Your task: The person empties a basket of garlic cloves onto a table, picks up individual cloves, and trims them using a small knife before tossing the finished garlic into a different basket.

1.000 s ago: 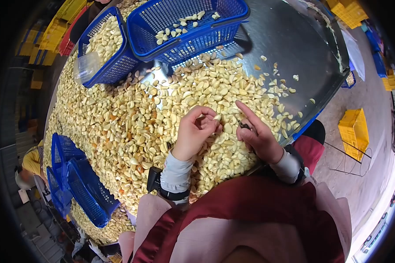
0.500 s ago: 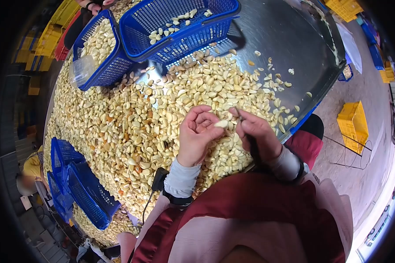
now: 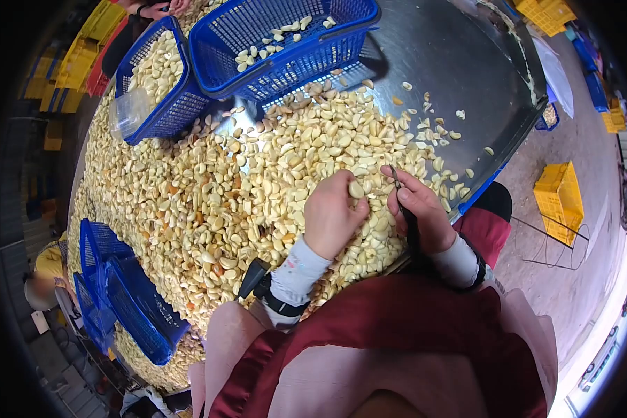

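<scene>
A peeled garlic clove (image 3: 356,189) is pinched between the thumb and index finger of my left hand (image 3: 333,214); the back of the hand faces up and hides the other fingers. Close by on the right, my right hand (image 3: 425,212) is closed around a small knife (image 3: 412,230), dark in the handle, its thin blade pointing up and away from me. The blade and the clove are a short gap apart. Under both hands spreads a large heap of garlic cloves (image 3: 292,150), mostly pale cream with some browner ones.
Beyond the heap, a blue basket (image 3: 296,66) holds several cloves on the metal table (image 3: 453,49). Left of it, another blue basket (image 3: 188,97) is well filled. More blue baskets (image 3: 136,299) lie at the left. A person's hands (image 3: 161,8) show at the top. A yellow crate (image 3: 561,198) stands on the floor.
My left hand has turned from palm-up to back-up and shifted slightly right with a clove in its fingers. My right hand has tilted, so the knife shows more clearly.
</scene>
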### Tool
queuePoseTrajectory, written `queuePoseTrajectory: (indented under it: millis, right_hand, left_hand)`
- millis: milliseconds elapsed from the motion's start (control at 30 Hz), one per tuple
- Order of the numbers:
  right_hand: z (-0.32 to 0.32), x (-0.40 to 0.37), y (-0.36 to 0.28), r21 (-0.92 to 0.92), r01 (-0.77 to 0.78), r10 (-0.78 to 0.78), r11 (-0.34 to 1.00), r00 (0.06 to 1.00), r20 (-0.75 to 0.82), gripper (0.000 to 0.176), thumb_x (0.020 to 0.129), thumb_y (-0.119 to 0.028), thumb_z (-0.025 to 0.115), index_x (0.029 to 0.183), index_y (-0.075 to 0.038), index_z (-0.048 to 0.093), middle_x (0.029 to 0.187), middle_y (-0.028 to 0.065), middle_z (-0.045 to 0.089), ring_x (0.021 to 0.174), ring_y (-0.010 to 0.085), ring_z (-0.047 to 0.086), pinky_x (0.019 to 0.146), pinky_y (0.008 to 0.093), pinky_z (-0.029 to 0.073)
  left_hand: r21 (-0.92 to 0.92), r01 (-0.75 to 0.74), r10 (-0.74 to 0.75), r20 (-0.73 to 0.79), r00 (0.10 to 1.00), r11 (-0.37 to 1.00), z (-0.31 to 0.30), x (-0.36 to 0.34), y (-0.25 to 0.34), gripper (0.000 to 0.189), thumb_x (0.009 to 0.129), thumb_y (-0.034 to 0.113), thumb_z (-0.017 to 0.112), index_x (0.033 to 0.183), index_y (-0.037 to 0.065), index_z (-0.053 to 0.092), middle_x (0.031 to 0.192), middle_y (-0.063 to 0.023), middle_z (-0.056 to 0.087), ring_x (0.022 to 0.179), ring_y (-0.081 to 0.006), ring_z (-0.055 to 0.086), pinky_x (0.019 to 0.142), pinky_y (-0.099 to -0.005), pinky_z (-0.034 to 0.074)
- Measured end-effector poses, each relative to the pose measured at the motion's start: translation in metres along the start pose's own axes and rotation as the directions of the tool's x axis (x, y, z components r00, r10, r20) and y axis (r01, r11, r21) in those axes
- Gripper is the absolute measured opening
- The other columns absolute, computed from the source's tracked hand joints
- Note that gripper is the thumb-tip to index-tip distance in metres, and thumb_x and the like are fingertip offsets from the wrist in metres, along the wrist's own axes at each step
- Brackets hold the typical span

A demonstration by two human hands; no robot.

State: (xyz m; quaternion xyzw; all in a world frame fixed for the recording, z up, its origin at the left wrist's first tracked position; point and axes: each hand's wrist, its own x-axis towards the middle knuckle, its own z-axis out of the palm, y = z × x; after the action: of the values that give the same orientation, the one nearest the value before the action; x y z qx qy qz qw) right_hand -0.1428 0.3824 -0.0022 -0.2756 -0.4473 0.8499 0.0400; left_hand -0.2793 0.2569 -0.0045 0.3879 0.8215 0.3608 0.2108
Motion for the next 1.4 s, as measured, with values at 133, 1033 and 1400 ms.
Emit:
queuePoseTrajectory:
  millis: [133, 1033, 1400]
  right_hand:
    - [0.005, -0.002, -0.001, -0.031, 0.031, -0.031, 0.999, 1.0, 0.001, 0.051, 0.095, -0.023, 0.047, 0.141, -0.004, 0.038, 0.074, -0.0016, 0.05, 0.049, 0.0042, 0.041, 0.048, 0.0162, 0.036]
    - [-0.03, 0.05, 0.005, -0.973, 0.224, -0.16, -0.051, 0.96, 0.229, 0.064, 0.075, -0.027, 0.072, 0.132, -0.014, 0.045, 0.131, 0.01, 0.047, 0.091, 0.034, 0.063, 0.075, 0.042, 0.052]
    - [-0.07, 0.044, -0.022, -0.685, 0.36, -0.253, 0.633, 0.933, 0.256, 0.062, 0.081, -0.007, 0.061, 0.139, -0.01, 0.039, 0.114, 0.0104, 0.055, 0.076, 0.0248, 0.063, 0.068, 0.0323, 0.052]
  left_hand:
    - [-0.933, 0.356, -0.137, 0.347, 0.928, 0.048, -0.01, 0.006, -0.024, 0.026, 0.089, 0.007, 0.054, 0.114, -0.001, 0.055, 0.09, -0.01, 0.064, 0.067, -0.0108, 0.052, 0.061, -0.0217, 0.043]
    - [0.302, 0.03, 0.107, -0.428, 0.897, 0.953, 0.013, -0.016, -0.017, 0.015, 0.074, 0.019, 0.073, 0.082, 0.007, 0.069, 0.075, -0.0121, 0.054, 0.076, -0.0298, 0.054, 0.065, -0.0394, 0.044]
    - [-0.491, 0.211, -0.413, -0.35, 0.841, 0.845, 0.023, -0.017, -0.027, 0.017, 0.077, 0.014, 0.073, 0.091, 0.007, 0.068, 0.071, -0.0105, 0.052, 0.063, -0.0244, 0.054, 0.057, -0.033, 0.044]
